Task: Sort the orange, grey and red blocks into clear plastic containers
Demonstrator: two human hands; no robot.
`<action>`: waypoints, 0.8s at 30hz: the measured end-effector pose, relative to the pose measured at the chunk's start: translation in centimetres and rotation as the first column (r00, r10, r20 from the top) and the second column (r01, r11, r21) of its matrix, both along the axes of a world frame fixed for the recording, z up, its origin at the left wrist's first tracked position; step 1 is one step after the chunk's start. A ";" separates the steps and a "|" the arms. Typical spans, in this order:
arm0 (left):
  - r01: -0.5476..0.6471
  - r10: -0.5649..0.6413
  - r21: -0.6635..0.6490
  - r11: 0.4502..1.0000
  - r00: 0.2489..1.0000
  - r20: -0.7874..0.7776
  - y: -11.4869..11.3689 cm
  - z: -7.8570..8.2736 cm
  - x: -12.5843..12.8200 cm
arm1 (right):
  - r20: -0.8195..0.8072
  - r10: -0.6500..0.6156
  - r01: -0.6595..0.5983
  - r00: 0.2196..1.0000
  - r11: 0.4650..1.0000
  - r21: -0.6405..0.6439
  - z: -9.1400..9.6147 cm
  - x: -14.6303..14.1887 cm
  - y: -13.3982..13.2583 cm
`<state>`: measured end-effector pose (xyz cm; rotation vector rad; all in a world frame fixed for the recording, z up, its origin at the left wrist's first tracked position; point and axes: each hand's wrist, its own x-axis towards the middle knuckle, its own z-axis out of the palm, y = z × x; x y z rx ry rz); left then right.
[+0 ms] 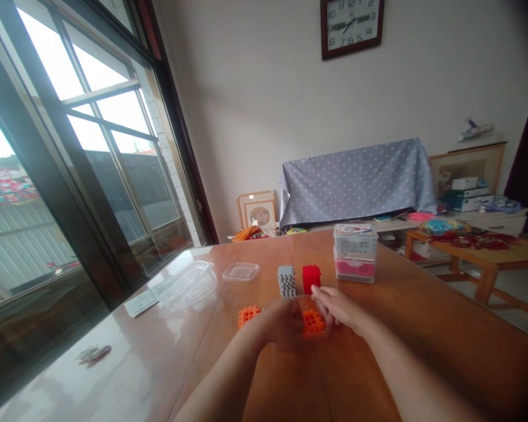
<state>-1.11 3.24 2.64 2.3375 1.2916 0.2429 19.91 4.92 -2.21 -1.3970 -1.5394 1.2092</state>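
In front of me is a clear plastic container (324, 334) with an orange block piece (313, 321) showing through it. My right hand (338, 303) is closed on the container's right rim. My left hand (286, 321) is at the container's left side, partly behind its see-through wall; its fingers are blurred and I cannot make out what they hold. Another orange block piece (248, 315) lies just left of that wrist. Beyond the container stand a stack of grey block pieces (286, 280) and a stack of red block pieces (311, 278), side by side.
Two stacked clear boxes (355, 253), the lower one with pink contents, stand at the right back of the wooden table (387, 363). Farther left lie a clear lid (241, 271), clear plastic containers (187, 284), a paper card (141, 302) and a small blurred object (93, 354).
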 end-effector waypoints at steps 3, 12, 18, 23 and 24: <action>-0.054 0.054 0.002 0.999 0.997 -0.049 0.1 0.0 0.2 | 0.005 -0.016 0.017 1.000 1.000 -0.007 0.1 0.0 0.0; -0.109 0.111 0.043 0.993 0.993 -0.044 -0.2 0.1 0.0 | 0.028 0.001 -0.001 1.000 1.000 -0.004 -0.1 0.0 0.1; -0.162 0.135 0.120 0.980 0.970 0.202 -1.0 3.1 -4.8 | -0.009 0.022 -0.022 1.000 0.999 -0.030 -0.3 0.0 0.2; -0.264 0.228 0.164 0.950 0.951 0.211 -1.4 4.9 -9.9 | 0.013 0.034 -0.033 0.999 0.999 -0.027 -0.4 0.0 0.1; -0.271 0.237 0.163 0.949 0.950 0.201 -1.6 5.0 -10.7 | 0.018 0.034 -0.034 0.999 0.999 -0.027 -0.4 0.0 0.1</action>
